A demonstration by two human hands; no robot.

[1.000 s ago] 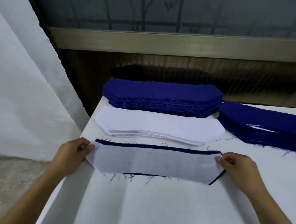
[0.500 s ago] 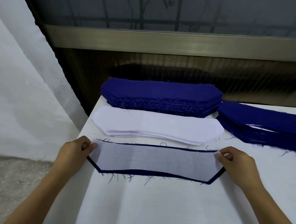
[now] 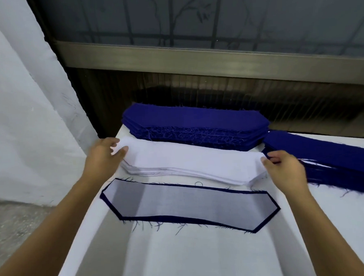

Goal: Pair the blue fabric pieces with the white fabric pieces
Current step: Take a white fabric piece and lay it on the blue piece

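A white fabric piece laid on a blue fabric piece lies flat at the table's middle, blue showing as a thin border. Behind it sits the stack of white fabric pieces. My left hand pinches the left end of its top piece, thumb on top. My right hand pinches the right end with curled fingers. A stack of blue fabric pieces lies at the back.
A second blue pile with white layers showing at its edge lies at the right. The white table ends at its left edge beside a white wall. A dark window frame runs behind the stacks.
Both hands let go of the ends of the paired piece and moved back to the ends of the white stack. The paired piece now lies flat on the table.
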